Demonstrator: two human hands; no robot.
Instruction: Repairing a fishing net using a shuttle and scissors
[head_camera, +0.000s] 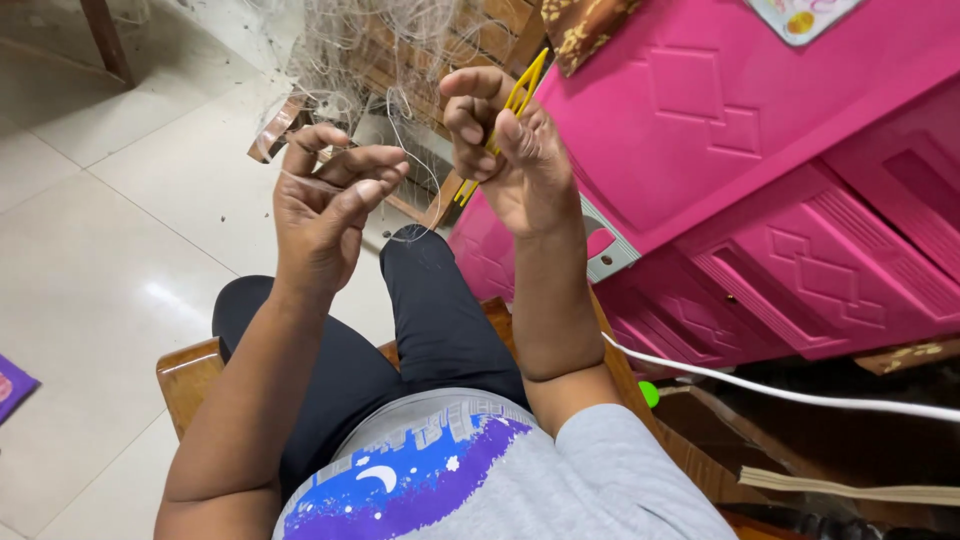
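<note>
Net-mending mid-knot: right hand (515, 160) fingers pinching yellow netting needle (512, 105), left hand (330, 205) fingers pressed on mesh (380, 50); next, likely threading through.

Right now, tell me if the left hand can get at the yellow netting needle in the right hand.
Probably yes. The left hand is raised beside the right hand, which grips the yellow netting needle; only thin net strands hang between them.
</note>
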